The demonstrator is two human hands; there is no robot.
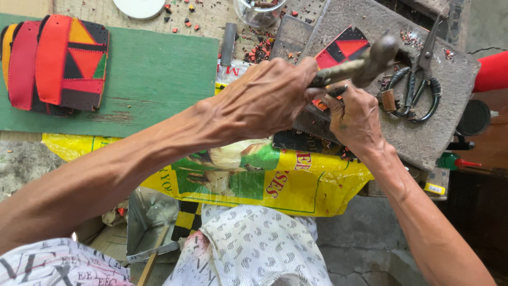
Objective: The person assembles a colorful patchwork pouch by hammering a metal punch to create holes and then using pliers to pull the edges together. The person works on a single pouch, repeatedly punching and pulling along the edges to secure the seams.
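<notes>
A hammer [365, 61] is gripped in the left hand [264, 98], with the fingers wrapped tight round its handle; its dark head is held up over the grey stone slab [370, 114], close to the slab's middle. The right hand [355, 119] is laid on the slab just under the hammer; its fingers are pressed together on something small and dark, but what it is cannot be told. A patchwork piece [344, 46] in red and black is seen lying on the slab, partly hidden behind the hammer. Black scissors [420, 87] are laid near the slab's right edge, well clear of both hands. A yellow printed sack [296, 182] is spread under the slab's near edge. A green board [159, 79] is placed to the left, and a stack of red and orange leather pieces [55, 61] is set at its far left end; much bare room is left on the board between the stack and the left hand. Small red and black scraps [259, 50] are scattered past the slab's top edge.
</notes>
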